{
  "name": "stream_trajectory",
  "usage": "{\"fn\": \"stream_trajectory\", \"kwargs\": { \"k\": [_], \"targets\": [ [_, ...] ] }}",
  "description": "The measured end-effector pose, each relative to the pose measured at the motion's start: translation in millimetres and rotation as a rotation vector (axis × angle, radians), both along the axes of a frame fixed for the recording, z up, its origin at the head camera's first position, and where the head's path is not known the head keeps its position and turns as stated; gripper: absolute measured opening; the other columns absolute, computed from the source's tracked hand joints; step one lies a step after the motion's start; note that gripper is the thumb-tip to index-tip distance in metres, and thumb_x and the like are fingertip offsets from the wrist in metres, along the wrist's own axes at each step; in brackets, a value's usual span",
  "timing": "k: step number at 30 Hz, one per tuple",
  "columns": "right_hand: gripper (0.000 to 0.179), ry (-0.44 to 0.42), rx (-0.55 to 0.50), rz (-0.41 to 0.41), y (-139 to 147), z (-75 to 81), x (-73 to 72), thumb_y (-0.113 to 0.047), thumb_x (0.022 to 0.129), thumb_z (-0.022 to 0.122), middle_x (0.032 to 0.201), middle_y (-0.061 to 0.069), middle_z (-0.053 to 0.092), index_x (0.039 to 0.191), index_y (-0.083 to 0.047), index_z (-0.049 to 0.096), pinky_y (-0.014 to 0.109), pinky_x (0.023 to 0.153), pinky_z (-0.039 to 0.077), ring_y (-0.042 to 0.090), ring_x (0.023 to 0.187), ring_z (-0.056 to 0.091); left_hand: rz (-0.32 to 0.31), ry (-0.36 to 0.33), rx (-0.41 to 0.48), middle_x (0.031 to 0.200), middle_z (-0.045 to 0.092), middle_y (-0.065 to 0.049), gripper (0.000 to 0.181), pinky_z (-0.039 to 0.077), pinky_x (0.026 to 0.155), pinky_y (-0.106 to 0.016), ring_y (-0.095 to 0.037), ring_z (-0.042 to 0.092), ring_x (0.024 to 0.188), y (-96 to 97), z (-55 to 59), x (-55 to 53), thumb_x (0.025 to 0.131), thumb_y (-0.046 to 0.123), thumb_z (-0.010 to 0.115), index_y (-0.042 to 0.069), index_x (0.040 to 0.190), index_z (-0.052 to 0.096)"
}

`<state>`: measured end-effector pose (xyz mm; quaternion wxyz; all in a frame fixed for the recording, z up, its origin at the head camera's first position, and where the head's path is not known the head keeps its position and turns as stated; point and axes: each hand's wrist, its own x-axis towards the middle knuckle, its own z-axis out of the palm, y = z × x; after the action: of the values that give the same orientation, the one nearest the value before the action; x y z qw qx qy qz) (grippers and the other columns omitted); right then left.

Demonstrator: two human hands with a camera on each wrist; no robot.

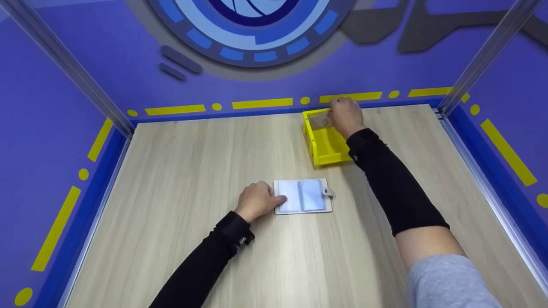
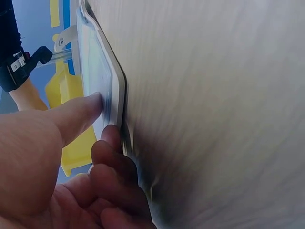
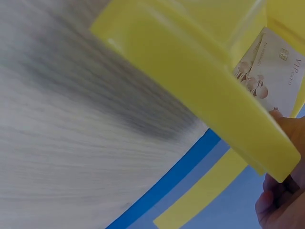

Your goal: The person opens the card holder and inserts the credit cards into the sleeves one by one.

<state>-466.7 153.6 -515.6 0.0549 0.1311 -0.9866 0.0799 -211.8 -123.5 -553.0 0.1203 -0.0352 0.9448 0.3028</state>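
An open card holder with clear sleeves and a snap strap lies on the table. My left hand pinches its left edge, thumb on the sleeve and curled fingers at the edge, as the left wrist view shows. Farther back, my right hand reaches over the far right corner of a yellow bin. Inside the bin, pale VIP cards with a printed chip lean at the back, slightly fanned. A fingertip of the right hand pinches at the front card's edge; its other fingers are curled, partly hidden by the bin wall.
The wood-grain table is bounded by a blue-purple back wall and side walls with yellow markings. The bin stands close to the back wall. Metal posts rise at the back corners.
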Motion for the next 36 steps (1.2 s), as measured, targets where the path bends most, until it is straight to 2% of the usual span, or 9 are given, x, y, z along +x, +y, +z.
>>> {"fn": "stream_trajectory", "kwargs": {
  "k": [6, 11, 15, 18, 23, 31, 36],
  "targets": [
    [0.027, 0.015, -0.006, 0.020, 2.6, 2.8, 1.3, -0.023, 0.113, 0.065, 0.120, 0.023, 0.071, 0.129, -0.002, 0.071, 0.057, 0.112, 0.053, 0.042, 0.117, 0.068, -0.004, -0.009, -0.001, 0.062, 0.047, 0.008, 0.052, 0.035, 0.055, -0.030, -0.012, 0.046, 0.058, 0.1, -0.4, -0.7, 0.094, 0.049, 0.086, 0.021, 0.063, 0.055],
    [0.022, 0.011, -0.039, 0.076, 9.2, 6.3, 1.6, -0.019, 0.113, 0.065, 0.119, 0.022, 0.070, 0.125, -0.002, 0.073, 0.057, 0.113, 0.050, 0.042, 0.116, 0.066, -0.009, -0.015, -0.003, 0.060, 0.044, 0.009, 0.055, 0.033, 0.054, -0.030, -0.011, 0.044, 0.056, -0.1, -0.3, -0.6, 0.094, 0.050, 0.086, 0.021, 0.061, 0.052],
    [0.018, -0.017, -0.061, 0.131, 16.3, 9.9, 2.0, -0.017, 0.113, 0.065, 0.114, 0.019, 0.068, 0.122, -0.004, 0.073, 0.055, 0.109, 0.051, 0.039, 0.113, 0.064, -0.009, -0.012, -0.006, 0.061, 0.045, 0.009, 0.055, 0.034, 0.055, -0.030, -0.012, 0.045, 0.058, 0.0, 1.0, -0.4, 0.094, 0.050, 0.085, 0.021, 0.061, 0.053],
    [0.016, -0.046, -0.033, 0.171, 22.6, 12.7, 3.0, -0.018, 0.114, 0.064, 0.110, 0.015, 0.065, 0.121, -0.007, 0.072, 0.054, 0.105, 0.052, 0.037, 0.109, 0.061, -0.007, -0.005, -0.010, 0.063, 0.047, 0.008, 0.054, 0.035, 0.057, -0.030, -0.014, 0.047, 0.061, 0.0, 1.8, -0.2, 0.093, 0.050, 0.085, 0.021, 0.061, 0.054],
    [0.015, -0.102, 0.010, 0.226, 31.7, 19.9, 7.3, -0.022, 0.115, 0.061, 0.113, 0.012, 0.066, 0.122, -0.010, 0.069, 0.055, 0.110, 0.050, 0.035, 0.112, 0.059, -0.005, -0.005, -0.014, 0.064, 0.048, 0.007, 0.054, 0.036, 0.057, -0.030, -0.015, 0.048, 0.062, -1.2, 2.2, -0.8, 0.093, 0.051, 0.085, 0.021, 0.062, 0.055],
    [0.021, -0.117, -0.004, 0.208, 36.0, 35.3, 18.3, -0.020, 0.116, 0.057, 0.124, 0.014, 0.072, 0.128, -0.007, 0.070, 0.058, 0.119, 0.045, 0.037, 0.120, 0.058, -0.007, -0.023, -0.023, 0.063, 0.048, 0.007, 0.054, 0.036, 0.058, -0.031, -0.015, 0.048, 0.062, -1.5, 2.5, -4.4, 0.094, 0.052, 0.085, 0.020, 0.062, 0.055],
    [0.023, -0.094, -0.108, 0.192, 32.1, 35.0, 31.6, -0.019, 0.116, 0.058, 0.120, 0.014, 0.074, 0.127, -0.006, 0.074, 0.053, 0.109, 0.053, 0.035, 0.111, 0.061, -0.011, -0.025, -0.023, 0.063, 0.047, 0.008, 0.055, 0.036, 0.057, -0.031, -0.015, 0.048, 0.061, -0.5, 0.7, -2.3, 0.094, 0.053, 0.085, 0.021, 0.062, 0.053]
  ]
}}
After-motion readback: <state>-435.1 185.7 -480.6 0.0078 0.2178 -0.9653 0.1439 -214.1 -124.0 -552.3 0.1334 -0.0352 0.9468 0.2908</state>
